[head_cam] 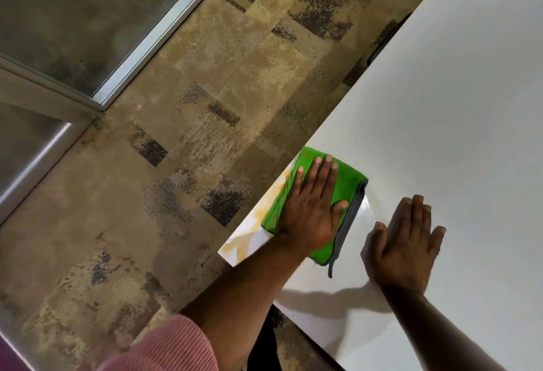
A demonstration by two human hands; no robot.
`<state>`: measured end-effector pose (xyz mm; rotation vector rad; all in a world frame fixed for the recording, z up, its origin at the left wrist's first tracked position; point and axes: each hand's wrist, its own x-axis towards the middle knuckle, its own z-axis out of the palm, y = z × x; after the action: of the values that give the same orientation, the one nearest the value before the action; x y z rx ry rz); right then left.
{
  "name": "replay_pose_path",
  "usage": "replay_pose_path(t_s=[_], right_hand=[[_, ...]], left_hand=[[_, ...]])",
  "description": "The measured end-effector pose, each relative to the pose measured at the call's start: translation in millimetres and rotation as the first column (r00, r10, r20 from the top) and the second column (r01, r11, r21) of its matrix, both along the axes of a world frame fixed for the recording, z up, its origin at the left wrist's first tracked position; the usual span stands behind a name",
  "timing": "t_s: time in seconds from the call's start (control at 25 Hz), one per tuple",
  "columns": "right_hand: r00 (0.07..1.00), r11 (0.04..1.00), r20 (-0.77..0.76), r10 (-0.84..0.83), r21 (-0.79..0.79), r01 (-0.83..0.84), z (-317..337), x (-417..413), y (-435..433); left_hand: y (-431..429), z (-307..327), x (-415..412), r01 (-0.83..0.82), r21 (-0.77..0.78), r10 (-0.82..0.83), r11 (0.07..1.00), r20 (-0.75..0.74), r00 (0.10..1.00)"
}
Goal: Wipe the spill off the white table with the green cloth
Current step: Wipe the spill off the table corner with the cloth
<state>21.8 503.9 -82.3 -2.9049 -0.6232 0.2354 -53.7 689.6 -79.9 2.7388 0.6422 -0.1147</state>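
Note:
A green cloth [348, 184] with a grey hem lies folded near the left corner of the white table [458, 112]. My left hand [314, 209] presses flat on top of it, fingers spread. An orange-yellow spill [241, 245] smears the tabletop along the left edge, partly under the cloth. My right hand [407, 245] rests palm down on the bare tabletop just right of the cloth, fingers apart, holding nothing.
The table's left edge [332, 123] runs diagonally, with brown patterned carpet [182, 141] below it. A glass panel in a metal frame [123, 35] stands at the upper left. My pink sleeve [167, 347] shows at the bottom.

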Motion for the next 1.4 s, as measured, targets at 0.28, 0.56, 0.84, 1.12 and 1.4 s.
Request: replay_pose_path(t_s=[0.28, 0.56, 0.84, 1.12, 1.4], right_hand=[[1.0, 1.0, -0.003, -0.01, 0.006, 0.01, 0.0, 1.1, 1.0], [1.0, 0.999, -0.006, -0.025, 0.04, 0.025, 0.4, -1.5, 2.2], [1.0, 0.999, 0.001, -0.019, 0.028, 0.019, 0.7, -2.0, 2.0], [1.0, 1.0, -0.019, -0.022, -0.014, 0.022, -0.1, -0.7, 2.4], [1.0, 1.0, -0.014, -0.025, -0.008, 0.025, -0.9, -2.6, 2.0]], left_hand=[[-6.6, -1.0, -8.7, 0.0, 0.006, 0.0, 1.0, -0.04, 0.999], [10.8, -1.9, 4.0, 0.008, 0.03, -0.007, 1.0, -0.05, 0.999], [-6.2, -1.8, -37.6, -0.052, -0.002, 0.052, 0.999, -0.019, 0.998], [13.3, -2.7, -21.9, -0.037, 0.016, 0.037, 0.999, -0.005, 0.999], [22.2, -4.3, -28.1, -0.109, 0.018, 0.109, 0.994, -0.012, 0.994]])
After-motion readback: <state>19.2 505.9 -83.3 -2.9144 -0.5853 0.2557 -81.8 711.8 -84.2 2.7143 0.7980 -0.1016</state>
